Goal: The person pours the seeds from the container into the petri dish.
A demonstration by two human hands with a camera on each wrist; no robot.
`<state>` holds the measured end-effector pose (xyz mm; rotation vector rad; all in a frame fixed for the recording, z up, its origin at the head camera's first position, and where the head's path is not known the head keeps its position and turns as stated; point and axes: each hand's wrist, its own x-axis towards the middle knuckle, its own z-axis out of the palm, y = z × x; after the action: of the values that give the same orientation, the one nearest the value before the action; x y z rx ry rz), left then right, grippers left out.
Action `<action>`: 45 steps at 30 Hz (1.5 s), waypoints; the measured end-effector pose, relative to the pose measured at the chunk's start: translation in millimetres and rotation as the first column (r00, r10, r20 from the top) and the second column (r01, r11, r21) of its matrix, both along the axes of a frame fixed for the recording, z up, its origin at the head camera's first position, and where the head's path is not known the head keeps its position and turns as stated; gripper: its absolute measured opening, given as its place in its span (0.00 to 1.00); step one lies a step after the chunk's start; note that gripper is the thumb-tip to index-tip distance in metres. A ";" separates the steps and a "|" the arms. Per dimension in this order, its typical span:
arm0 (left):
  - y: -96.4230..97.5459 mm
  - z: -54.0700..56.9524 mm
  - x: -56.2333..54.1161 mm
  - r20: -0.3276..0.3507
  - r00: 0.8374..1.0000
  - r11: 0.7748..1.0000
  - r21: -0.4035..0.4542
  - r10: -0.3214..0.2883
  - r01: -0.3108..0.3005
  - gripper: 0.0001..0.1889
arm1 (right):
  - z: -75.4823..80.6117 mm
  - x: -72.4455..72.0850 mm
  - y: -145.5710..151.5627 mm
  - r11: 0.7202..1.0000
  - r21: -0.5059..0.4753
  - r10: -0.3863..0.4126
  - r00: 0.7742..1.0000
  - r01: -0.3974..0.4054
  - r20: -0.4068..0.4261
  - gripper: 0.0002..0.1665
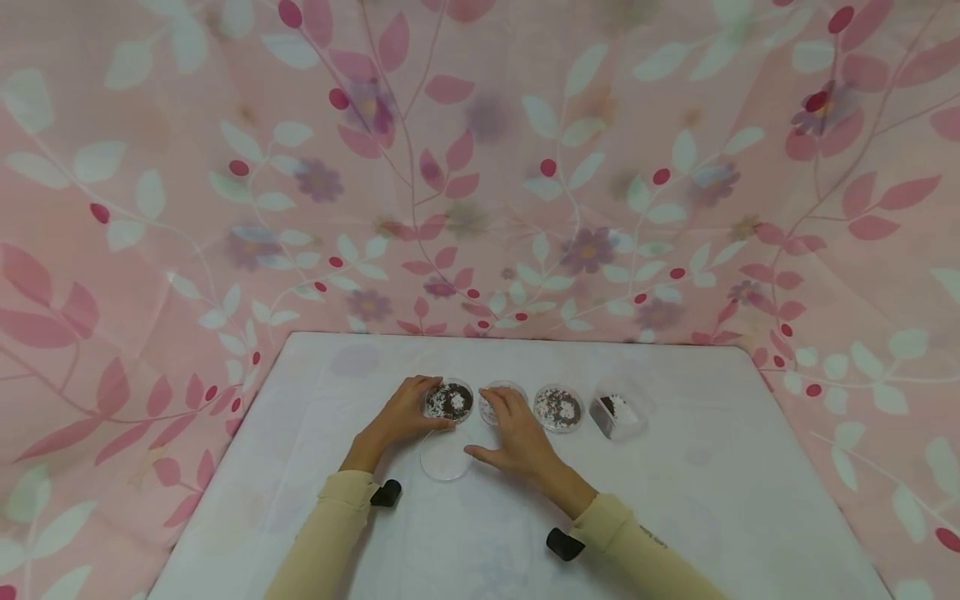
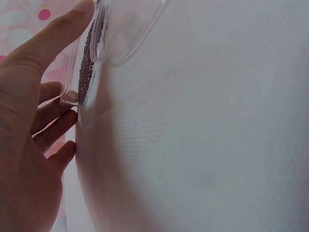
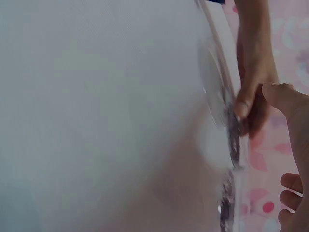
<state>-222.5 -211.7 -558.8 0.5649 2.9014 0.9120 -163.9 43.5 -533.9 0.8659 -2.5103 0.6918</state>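
My left hand (image 1: 403, 410) holds a clear petri dish (image 1: 450, 402) by its sides, thumb at the near rim and fingers at the far left. Dark brown and white bits lie in this dish, and its dark layer shows edge-on in the left wrist view. A clear round lid (image 1: 446, 458) lies just in front of it. Over a second petri dish (image 1: 491, 412) hovers my right hand (image 1: 521, 442), thumb and fingers spread wide; it covers part of that dish. Whether its fingertips touch the rim I cannot tell.
To the right stands a third petri dish (image 1: 558, 408) with brown and white bits. Beyond it a clear plastic box (image 1: 628, 417) holds some dark and white material. The white-covered table (image 1: 720, 500) ends at a pink floral cloth (image 1: 480, 208) behind.
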 end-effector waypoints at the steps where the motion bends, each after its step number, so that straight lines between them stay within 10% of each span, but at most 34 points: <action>1: -0.1 0.3 0.0 -0.004 1.000 1.000 0.000 -0.003 0.003 0.49 | -1.8 2.9 -4.5 1.000 0.010 0.011 1.000 -0.011 0.009 0.56; 14: -1.0 1.1 0.4 -0.046 0.999 1.000 -0.025 -0.019 0.018 0.48 | -29.5 33.4 -29.8 0.993 0.104 0.034 0.982 -0.053 0.184 0.55; 45: -2.0 -2.5 -0.6 -0.061 0.998 1.000 -0.011 -0.026 0.025 0.47 | -34.8 32.8 -34.2 0.991 0.120 0.042 0.995 -0.053 0.094 0.55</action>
<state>-223.1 -213.7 -561.3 0.6385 2.9432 0.8922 -131.1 9.3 -568.7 0.9594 -2.6449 0.6112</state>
